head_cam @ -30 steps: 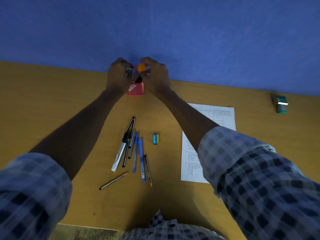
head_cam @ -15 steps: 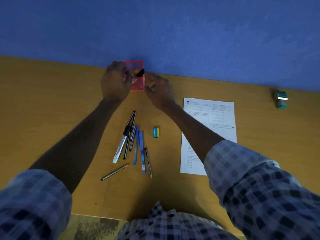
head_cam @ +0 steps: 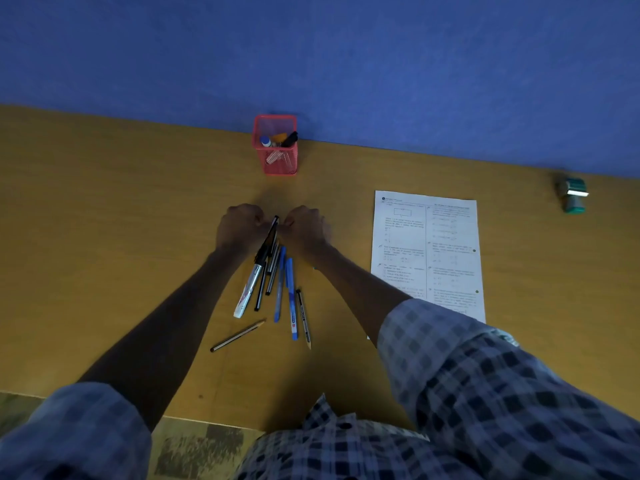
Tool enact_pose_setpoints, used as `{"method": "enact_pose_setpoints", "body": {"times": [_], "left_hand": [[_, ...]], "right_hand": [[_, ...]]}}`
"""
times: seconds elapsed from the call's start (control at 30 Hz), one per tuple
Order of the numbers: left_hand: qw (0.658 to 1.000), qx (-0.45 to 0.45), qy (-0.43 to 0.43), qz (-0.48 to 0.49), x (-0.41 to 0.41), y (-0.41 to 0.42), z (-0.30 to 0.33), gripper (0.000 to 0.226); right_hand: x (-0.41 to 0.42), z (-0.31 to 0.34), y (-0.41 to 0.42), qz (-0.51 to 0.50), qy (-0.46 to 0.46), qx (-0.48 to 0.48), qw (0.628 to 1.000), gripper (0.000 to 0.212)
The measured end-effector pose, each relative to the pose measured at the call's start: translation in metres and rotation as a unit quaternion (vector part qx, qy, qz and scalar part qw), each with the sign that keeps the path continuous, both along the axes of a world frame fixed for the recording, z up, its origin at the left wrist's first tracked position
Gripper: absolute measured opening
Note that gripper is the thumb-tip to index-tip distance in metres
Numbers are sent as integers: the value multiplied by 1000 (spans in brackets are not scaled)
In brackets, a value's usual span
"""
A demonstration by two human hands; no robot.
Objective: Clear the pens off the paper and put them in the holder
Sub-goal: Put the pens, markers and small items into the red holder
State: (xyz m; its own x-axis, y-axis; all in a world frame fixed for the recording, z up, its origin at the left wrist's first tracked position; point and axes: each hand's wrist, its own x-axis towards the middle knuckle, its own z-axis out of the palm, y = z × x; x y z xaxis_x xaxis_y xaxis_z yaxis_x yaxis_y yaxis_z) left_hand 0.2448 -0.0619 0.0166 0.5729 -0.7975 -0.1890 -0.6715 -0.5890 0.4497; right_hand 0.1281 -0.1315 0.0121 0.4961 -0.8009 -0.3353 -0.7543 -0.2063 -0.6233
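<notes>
- Where bench [head_cam: 104,202] meets blue wall [head_cam: 346,46], stands red holder [head_cam: 277,157], a few pens already inside.
- Left of centre: left hand [head_cam: 239,226], fingers curled, at top end of the loose pens [head_cam: 273,271]; cannot tell whether gripping one.
- Between both hands: black pen [head_cam: 272,233], tip poking up past the knuckles.
- Below: fanned heap on bare bench, white marker [head_cam: 249,289], dark pens, two blue pens [head_cam: 289,292]; one pencil [head_cam: 237,336] lying apart, nearer the bench edge.
- Just right of the heap: right hand [head_cam: 304,228], fingers curled likewise; grip unclear.
- Further right: paper [head_cam: 429,251], printed, flat, clear of pens, partly under the checked sleeve [head_cam: 485,393].
- Far right, near wall: green stamp [head_cam: 573,195].
</notes>
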Motion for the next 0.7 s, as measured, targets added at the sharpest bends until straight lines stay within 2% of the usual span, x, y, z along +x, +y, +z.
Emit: {"method": "enact_pose_setpoints", "body": {"times": [0.33, 0.5, 0.63, 0.7], "left_hand": [[997, 41, -33, -50, -2, -2, -1, 20], [993, 68, -45, -86, 1, -6, 5, 23], [992, 37, -62, -106, 3, -10, 14, 20], [992, 0, -70, -106, 7, -12, 20, 41]], "right_hand": [[22, -10, 11, -63, 18, -40, 997, 27], [26, -8, 5, -80, 6, -7, 997, 31], [22, 2, 0, -128, -36, 28, 991, 34], [19, 12, -4, -144, -75, 17, 987, 33]]}}
